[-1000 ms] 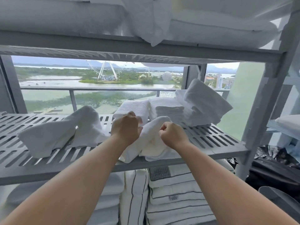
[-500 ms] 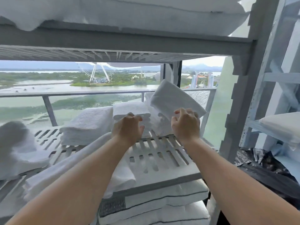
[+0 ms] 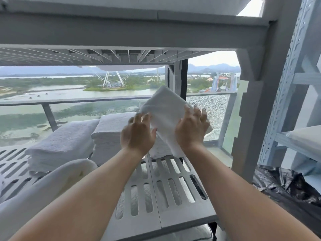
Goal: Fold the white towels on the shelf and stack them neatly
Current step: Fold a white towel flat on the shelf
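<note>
Left hand [image 3: 137,135] and right hand [image 3: 190,131] flank the tilted folded towel [image 3: 165,106].

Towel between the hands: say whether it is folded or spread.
Folded: the towel is a compact tilted rectangle between left hand and right hand.

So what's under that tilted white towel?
Another folded white towel lying on the grey slatted shelf. The left hand and right hand cover most of it, so how many lie there is hidden.
</note>
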A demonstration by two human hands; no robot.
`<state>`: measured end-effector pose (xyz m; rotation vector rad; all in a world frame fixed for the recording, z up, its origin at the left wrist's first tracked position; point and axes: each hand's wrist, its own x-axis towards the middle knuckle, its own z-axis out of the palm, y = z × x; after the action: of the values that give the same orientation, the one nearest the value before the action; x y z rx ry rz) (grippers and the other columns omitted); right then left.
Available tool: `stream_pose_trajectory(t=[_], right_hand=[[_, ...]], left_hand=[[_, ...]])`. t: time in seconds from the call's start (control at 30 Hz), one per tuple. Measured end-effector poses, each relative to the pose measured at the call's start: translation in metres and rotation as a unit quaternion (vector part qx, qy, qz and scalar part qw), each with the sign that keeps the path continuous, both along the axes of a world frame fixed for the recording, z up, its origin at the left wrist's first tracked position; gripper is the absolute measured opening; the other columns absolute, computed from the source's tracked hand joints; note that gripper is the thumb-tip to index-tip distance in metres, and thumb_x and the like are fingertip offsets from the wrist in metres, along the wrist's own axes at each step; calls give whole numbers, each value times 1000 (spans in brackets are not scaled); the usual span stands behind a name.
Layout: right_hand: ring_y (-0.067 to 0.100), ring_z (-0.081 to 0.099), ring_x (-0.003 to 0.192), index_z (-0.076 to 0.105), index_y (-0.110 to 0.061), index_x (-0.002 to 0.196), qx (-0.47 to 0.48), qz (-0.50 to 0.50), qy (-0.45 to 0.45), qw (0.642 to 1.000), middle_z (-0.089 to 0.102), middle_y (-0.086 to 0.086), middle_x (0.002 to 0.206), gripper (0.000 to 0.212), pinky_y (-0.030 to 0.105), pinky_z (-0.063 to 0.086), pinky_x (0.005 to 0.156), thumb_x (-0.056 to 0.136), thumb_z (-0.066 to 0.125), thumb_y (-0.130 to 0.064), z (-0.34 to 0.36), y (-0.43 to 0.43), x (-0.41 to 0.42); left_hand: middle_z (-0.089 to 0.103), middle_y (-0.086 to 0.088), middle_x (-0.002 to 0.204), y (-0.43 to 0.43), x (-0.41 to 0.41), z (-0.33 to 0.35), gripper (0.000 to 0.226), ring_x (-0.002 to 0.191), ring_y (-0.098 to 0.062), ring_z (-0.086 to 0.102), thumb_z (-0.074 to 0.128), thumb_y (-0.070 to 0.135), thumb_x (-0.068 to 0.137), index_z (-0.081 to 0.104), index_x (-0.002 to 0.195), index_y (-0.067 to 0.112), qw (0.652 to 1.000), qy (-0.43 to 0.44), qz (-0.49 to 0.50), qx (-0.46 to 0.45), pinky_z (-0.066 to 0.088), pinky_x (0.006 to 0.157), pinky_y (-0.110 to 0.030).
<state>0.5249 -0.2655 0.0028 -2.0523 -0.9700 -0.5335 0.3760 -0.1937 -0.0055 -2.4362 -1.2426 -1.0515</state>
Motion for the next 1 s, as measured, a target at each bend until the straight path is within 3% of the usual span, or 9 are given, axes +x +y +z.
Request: stream_pose_trajectory(t=[0.1,0.23,0.33,0.4,0.53,0.8,1.0], right_hand=[[34,13,149,37,-19,147,9,-5,16,1000,34,9,155,56,52,12,119,92,46,-11,4,12,10],[35,20,146,36,-18,147,-1,-13,52,999,44,10,148,58,53,12,119,90,41,-12,8,23,21],[35,41,130,46,-16,136,-18,-27,72,997,57,12,131,47,52,21,112,89,42,-15,11,23,24],[33,50,118,55,-18,124,-12,-30,57,998,61,10,120,35,48,27,105,90,43,-16,13,22,24],[32,57,108,63,-17,117,27,-14,32,999,63,9,113,29,43,36,95,93,47,-16,12,21,21],[35,59,103,65,-15,116,113,46,-23,992,64,9,110,25,45,39,97,94,52,-13,-10,5,11],[32,60,101,65,-18,115,164,102,-33,981,64,5,112,24,43,42,92,95,54,-11,-23,-12,-9]], left_hand=[[44,-4,149,15,5,3,56,129,-30,50,57,46,93,45,143,25,999,-20,-11,22,54,83,-46],[55,-10,138,39,14,12,51,117,-36,59,52,44,96,46,142,22,996,-68,-54,-19,53,87,-49],[64,-11,119,50,20,20,45,99,-37,65,52,47,96,50,134,22,991,-98,-70,-61,50,74,-41],[66,-7,112,56,23,26,44,97,-34,65,53,49,94,52,130,25,988,-111,-62,-92,44,69,-36],[66,-3,116,64,26,36,41,101,-30,63,56,37,90,55,130,25,984,-113,-55,-128,41,70,-34],[62,2,127,45,12,28,35,107,-30,61,56,28,94,54,129,29,986,-131,-59,-86,38,71,-34],[64,1,122,3,-9,16,32,107,-30,61,59,25,95,59,127,28,987,-148,-62,-7,35,70,-33]])
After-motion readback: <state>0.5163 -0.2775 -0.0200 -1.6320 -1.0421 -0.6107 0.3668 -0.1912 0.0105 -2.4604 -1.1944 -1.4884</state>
